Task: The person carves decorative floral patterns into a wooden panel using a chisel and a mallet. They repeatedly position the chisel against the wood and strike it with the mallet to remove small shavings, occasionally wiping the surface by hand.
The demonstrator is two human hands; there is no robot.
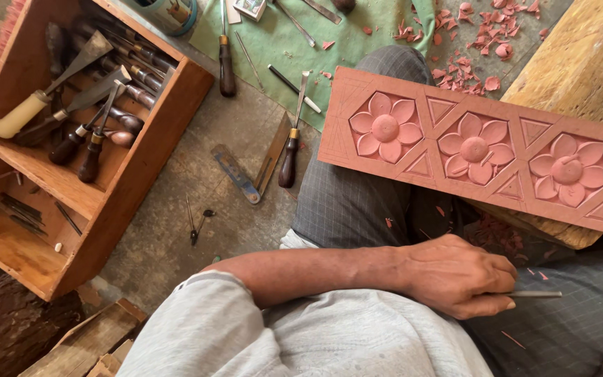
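Head view shows the person's left hand [455, 276] resting across the lap, its fingers [497, 297] curled tight around a thin metal tool [535, 294] whose tip sticks out past the fingertips, probably kept low and steady on the thigh. The right hand is out of sight, so I cannot tell what it does. Just above the knuckles, a long reddish carved panel [483, 146] with three flowers lies slanted across the knee, its far end propped on a wooden block [581, 63], within easy reach. Farther from the fingers, beyond the panel, red shavings [469, 42] litter a green cloth [273, 42]. Well off to the wrist side stands an open wooden toolbox [127, 181] full of chisels [85, 132], with a dark-handled chisel [291, 139] loose on the floor between.
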